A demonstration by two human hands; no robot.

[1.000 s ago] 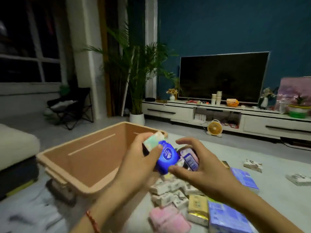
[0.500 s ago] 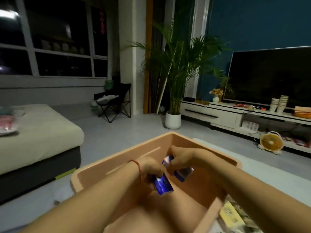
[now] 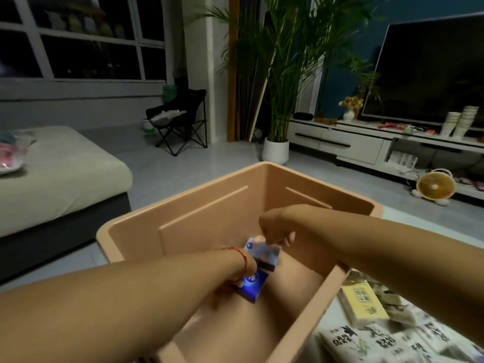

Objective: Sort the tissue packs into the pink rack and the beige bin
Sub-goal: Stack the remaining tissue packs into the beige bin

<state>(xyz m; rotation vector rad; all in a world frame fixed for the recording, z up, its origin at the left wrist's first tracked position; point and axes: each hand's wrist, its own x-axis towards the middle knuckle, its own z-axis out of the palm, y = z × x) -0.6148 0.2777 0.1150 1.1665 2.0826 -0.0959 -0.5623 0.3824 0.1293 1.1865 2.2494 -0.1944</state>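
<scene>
Both my arms reach down into the beige bin (image 3: pixel 183 205). My left hand (image 3: pixel 242 277), with a red string at the wrist, grips a bright blue tissue pack (image 3: pixel 252 285) low inside the bin. My right hand (image 3: pixel 275 227) hangs just above and to the right, fingers pinched on a pale blue-and-white tissue pack (image 3: pixel 263 254). The two packs nearly touch. A yellow tissue pack (image 3: pixel 362 301) and white printed packs (image 3: pixel 372 341) lie on the floor right of the bin. The pink rack is out of view.
A low beige sofa (image 3: pixel 60 174) sits at left with a pink bundle (image 3: pixel 11 155) on it. A potted palm (image 3: pixel 276 150), a folding chair (image 3: pixel 180 121), a white TV cabinet (image 3: pixel 366 145) and a small yellow fan (image 3: pixel 436 186) stand behind the bin.
Both hands carried the tissue packs from above the floor pile into the bin and lowered them deeper; my view turned left, so the floor pile slid to the right edge.
</scene>
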